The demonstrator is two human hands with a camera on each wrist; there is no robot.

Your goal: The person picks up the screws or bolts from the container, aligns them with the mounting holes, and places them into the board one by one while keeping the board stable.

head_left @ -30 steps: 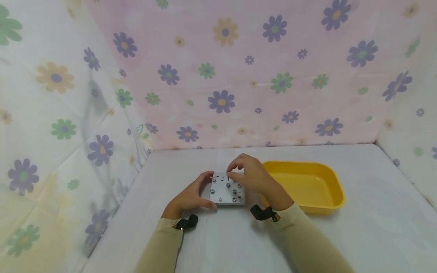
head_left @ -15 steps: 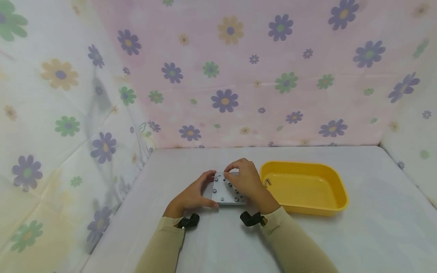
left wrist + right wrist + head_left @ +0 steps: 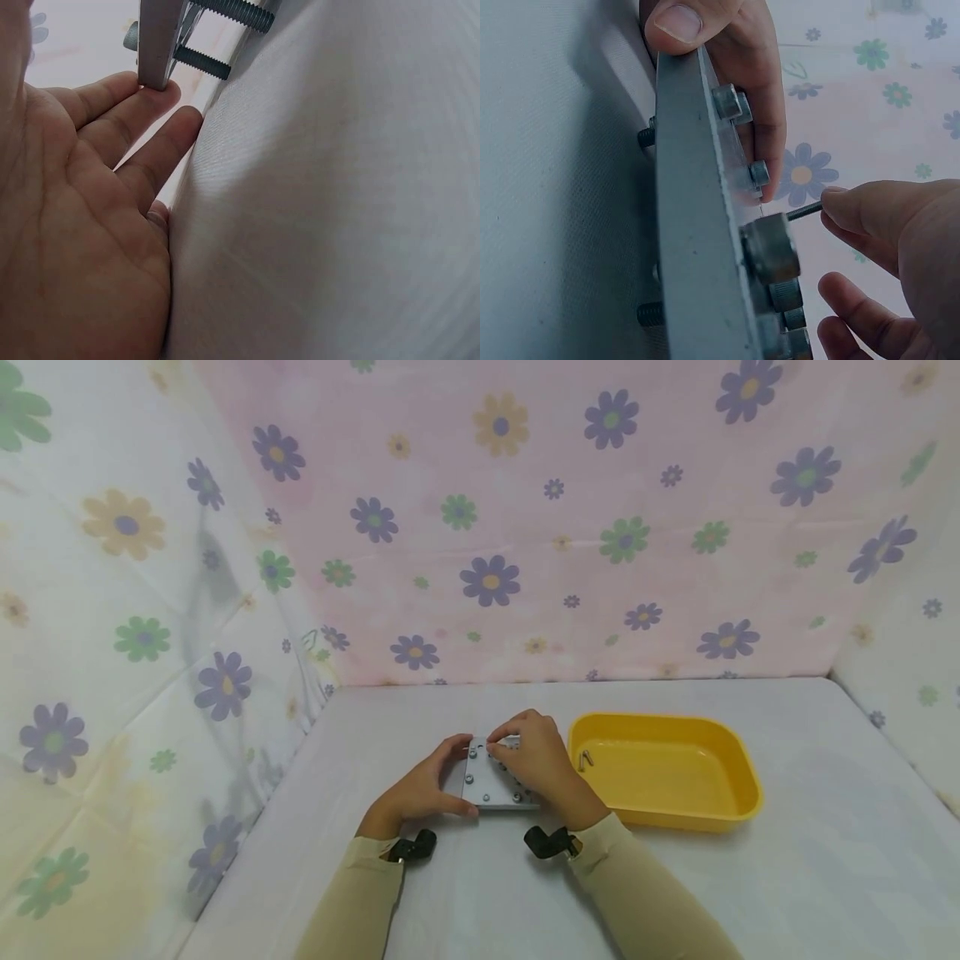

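Note:
A square metal plate is held just above the white table, with several socket-head screws standing in its holes. My left hand grips it from the left, thumb at the near edge and fingers at the far edge. Threaded shanks stick out below the plate in the left wrist view. Over the plate's far side, my right hand pinches a thin screw between thumb and forefinger, its threaded shank towards the plate. The fingers hide that screw's head.
A yellow tray stands right of the plate, close to my right hand. Inside it, near the left wall, lie a few loose screws. Flowered cloth bounds the table at the back and both sides.
My right hand has moved left over the plate and lower towards its far left part, uncovering the loose screws in the tray. The left hand keeps its grip on the plate.

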